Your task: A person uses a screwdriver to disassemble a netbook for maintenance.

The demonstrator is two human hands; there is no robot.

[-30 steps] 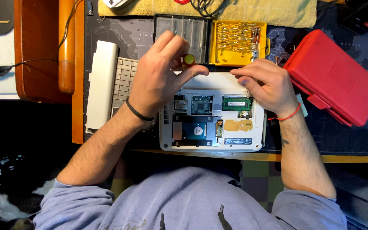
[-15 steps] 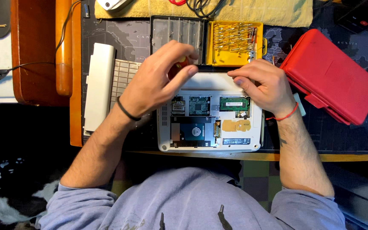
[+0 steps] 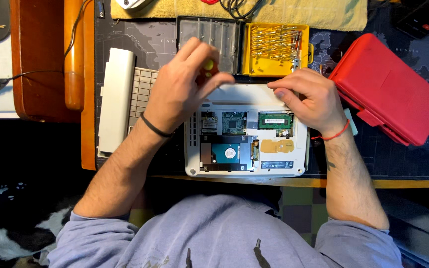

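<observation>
Our left hand (image 3: pixel 182 87) has its fingers pinched together around a small screwdriver (image 3: pixel 207 65), of which we see only the yellow cap and a sliver of red handle; the shaft and tip are hidden behind the fingers. Our right hand (image 3: pixel 309 99) rests curled on the far right edge of the opened white laptop (image 3: pixel 247 130), thumb and forefinger drawn together, though whether they grip anything we cannot tell.

The laptop lies bottom up at the near edge of the desk, its cover off, showing a hard drive (image 3: pixel 226 153), green circuit boards and a memory module (image 3: pixel 275 120). Its far edge is covered by both hands.

Left of it, a white panel (image 3: pixel 116 99) lies beside a keyboard (image 3: pixel 141 92) mostly hidden under the left wrist. Beyond the hands sits an open yellow bit case (image 3: pixel 274 47) with its clear lid (image 3: pixel 208 34). At right lies a closed red case (image 3: pixel 388 89).
</observation>
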